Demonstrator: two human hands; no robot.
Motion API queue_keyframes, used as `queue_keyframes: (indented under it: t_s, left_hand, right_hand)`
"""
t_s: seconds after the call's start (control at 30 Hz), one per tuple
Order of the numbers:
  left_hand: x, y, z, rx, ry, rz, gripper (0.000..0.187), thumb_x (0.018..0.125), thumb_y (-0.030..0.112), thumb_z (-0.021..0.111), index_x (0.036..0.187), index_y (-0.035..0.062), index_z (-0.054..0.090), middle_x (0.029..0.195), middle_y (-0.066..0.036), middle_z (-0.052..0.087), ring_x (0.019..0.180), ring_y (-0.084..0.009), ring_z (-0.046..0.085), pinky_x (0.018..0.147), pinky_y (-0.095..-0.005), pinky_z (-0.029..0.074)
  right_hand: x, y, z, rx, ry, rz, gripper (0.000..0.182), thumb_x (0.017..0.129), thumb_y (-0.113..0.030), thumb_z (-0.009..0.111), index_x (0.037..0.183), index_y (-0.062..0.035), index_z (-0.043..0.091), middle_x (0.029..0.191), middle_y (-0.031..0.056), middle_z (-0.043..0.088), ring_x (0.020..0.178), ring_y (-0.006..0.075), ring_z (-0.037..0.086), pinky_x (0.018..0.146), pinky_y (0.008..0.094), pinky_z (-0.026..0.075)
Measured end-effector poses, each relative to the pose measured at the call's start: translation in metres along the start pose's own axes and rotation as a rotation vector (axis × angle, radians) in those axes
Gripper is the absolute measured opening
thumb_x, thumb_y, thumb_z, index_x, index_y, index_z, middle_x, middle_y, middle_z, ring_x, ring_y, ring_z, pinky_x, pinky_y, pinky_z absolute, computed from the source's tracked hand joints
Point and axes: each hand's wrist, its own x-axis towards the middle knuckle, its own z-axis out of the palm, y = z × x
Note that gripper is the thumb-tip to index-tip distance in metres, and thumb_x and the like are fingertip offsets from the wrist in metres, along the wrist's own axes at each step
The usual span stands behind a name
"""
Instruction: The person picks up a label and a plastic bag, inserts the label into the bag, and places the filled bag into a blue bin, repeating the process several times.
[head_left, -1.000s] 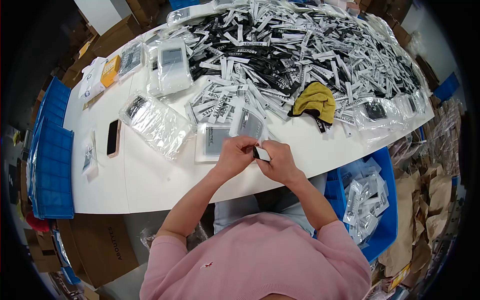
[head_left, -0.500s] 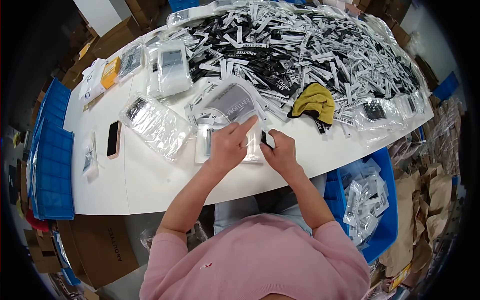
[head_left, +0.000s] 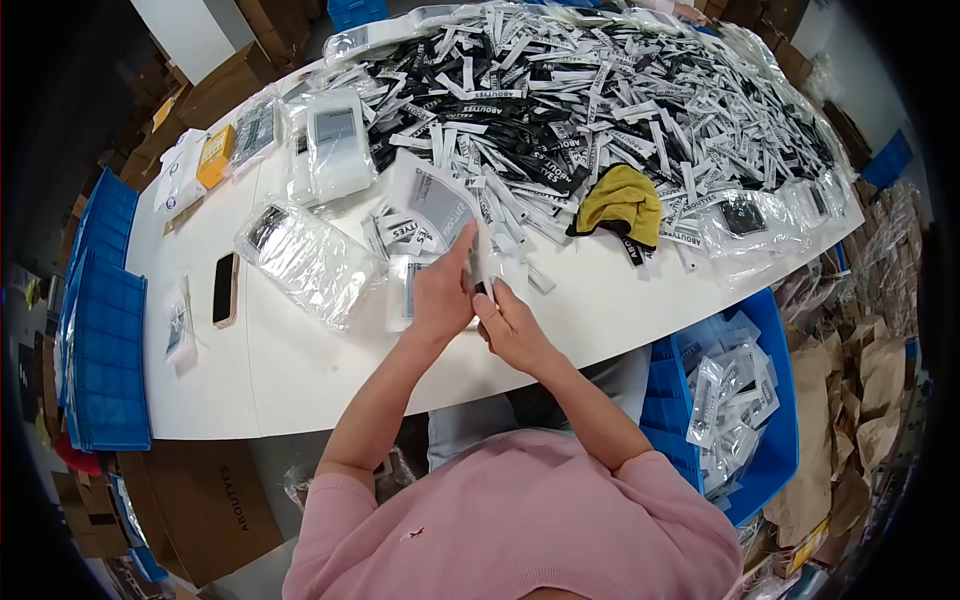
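My left hand [head_left: 443, 292] is closed on a clear plastic bag [head_left: 432, 200] with a grey printed panel and ABOUTYES lettering. The bag stands tilted, its top leaning up and left from the hand. Close against the left, my right hand [head_left: 515, 328] is closed too, thumb pressed to fingers near the bag's lower edge. A small dark bit shows at its fingertips, mostly hidden. Under my left hand lies a stack of flat printed bags [head_left: 400, 300]. Just behind the hands are loose black and white ABOUTYES strips [head_left: 520, 180], heaped across the table.
A yellow-and-black cloth [head_left: 617, 205] lies at the heap's front edge. Wrapped bag packs [head_left: 310, 262] and a phone [head_left: 226, 290] are to the left on the white table [head_left: 300, 375]. At my right hangs a blue bin [head_left: 780, 440] with filled bags [head_left: 735, 400].
The bag has turned from broad and flat to a narrower, tilted position, moving left. My right hand has moved left and down, closing in on my left hand.
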Motion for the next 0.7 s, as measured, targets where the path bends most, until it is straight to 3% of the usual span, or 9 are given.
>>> queue_keyframes:
  t_s: [0.1,0.17,0.27,0.4,0.47,0.53,0.6,0.63,0.7]
  left_hand:
    - [-0.011,0.006,0.009,0.11,-0.023,0.482,0.068,0.062,0.0,0.061,0.128,0.0072,0.046,0.072,-0.011,0.059,0.058,-0.0269,0.057,0.049,-0.0358,0.045]
    - [-0.014,0.017,0.006,0.149,-0.057,0.453,0.069,0.062,0.0,0.061,0.129,0.0074,0.045,0.074,-0.012,0.06,0.06,-0.0277,0.058,0.051,-0.0363,0.046]
    - [-0.009,0.013,0.002,-0.064,-0.093,0.053,0.071,0.064,-0.001,0.057,0.133,0.0096,0.041,0.073,-0.011,0.059,0.061,-0.029,0.058,0.053,-0.0382,0.046]
    - [-0.012,0.036,0.008,0.04,-0.114,0.414,0.075,0.066,0.0,0.061,0.136,0.0092,0.036,0.065,-0.01,0.056,0.053,-0.0255,0.054,0.053,-0.0358,0.046]
    - [-0.009,0.043,-0.002,0.005,-0.276,0.239,0.079,0.065,-0.001,0.061,0.138,0.0095,0.031,0.071,-0.01,0.057,0.06,-0.0255,0.055,0.058,-0.0355,0.046]
    - [0.0,0.049,-0.016,-0.031,-0.436,0.063,0.084,0.065,-0.002,0.06,0.14,0.0098,0.026,0.078,-0.011,0.058,0.067,-0.0256,0.056,0.062,-0.0352,0.047]
    - [0.011,0.041,-0.033,-0.02,-0.173,0.374,0.091,0.063,0.0,0.062,0.142,0.0096,0.019,0.093,-0.015,0.056,0.083,-0.029,0.055,0.078,-0.0377,0.045]
    - [0.021,0.043,-0.044,0.129,-0.207,0.434,0.083,0.066,0.006,0.062,0.139,0.0054,0.023,0.11,-0.016,0.05,0.098,-0.0301,0.049,0.088,-0.0413,0.038]
    - [0.035,0.042,-0.056,0.239,-0.297,0.494,0.08,0.066,0.006,0.062,0.138,0.0053,0.027,0.104,-0.015,0.053,0.095,-0.0298,0.05,0.09,-0.0418,0.037]
  right_hand:
    - [0.013,0.016,-0.013,-0.1,0.207,-0.137,0.021,0.086,-0.018,0.048,0.088,0.0017,0.055,0.073,0.0129,0.059,0.066,0.0203,0.057,0.057,0.0327,0.044]
    - [0.016,0.018,-0.02,-0.098,0.18,-0.09,0.018,0.084,-0.015,0.051,0.084,0.0016,0.057,0.068,0.0101,0.06,0.061,0.017,0.058,0.055,0.0316,0.045]
    - [0.007,0.003,-0.024,-0.02,0.089,0.062,0.014,0.082,-0.012,0.054,0.085,0.0015,0.058,0.065,0.0072,0.06,0.056,0.0136,0.057,0.05,0.0287,0.044]
    - [0.015,0.004,-0.031,0.12,0.163,0.093,0.008,0.08,-0.005,0.057,0.078,0.0011,0.062,0.065,0.0036,0.06,0.054,0.009,0.056,0.044,0.0223,0.041]
    - [0.021,0.005,-0.025,0.067,0.285,-0.11,0.009,0.08,-0.004,0.056,0.08,0.002,0.063,0.065,0.0027,0.06,0.055,0.007,0.054,0.044,0.022,0.041]
    - [0.024,0.004,-0.035,0.042,0.175,-0.031,0.01,0.079,-0.004,0.057,0.083,0.0019,0.064,0.065,0.002,0.06,0.055,0.0067,0.054,0.045,0.0222,0.041]
    - [0.022,-0.003,-0.044,-0.067,0.027,0.039,0.015,0.08,-0.006,0.057,0.09,0.0008,0.066,0.066,-0.001,0.06,0.057,0.0056,0.052,0.05,0.0229,0.042]
    - [0.02,-0.005,-0.041,-0.063,0.026,0.047,0.015,0.08,-0.006,0.057,0.09,0.0008,0.066,0.066,-0.001,0.06,0.057,0.0056,0.052,0.05,0.0229,0.042]
    - [0.019,-0.007,-0.035,-0.095,0.0,-0.095,0.012,0.083,-0.006,0.055,0.085,-0.0011,0.066,0.071,-0.0002,0.061,0.062,0.0053,0.053,0.057,0.0227,0.044]
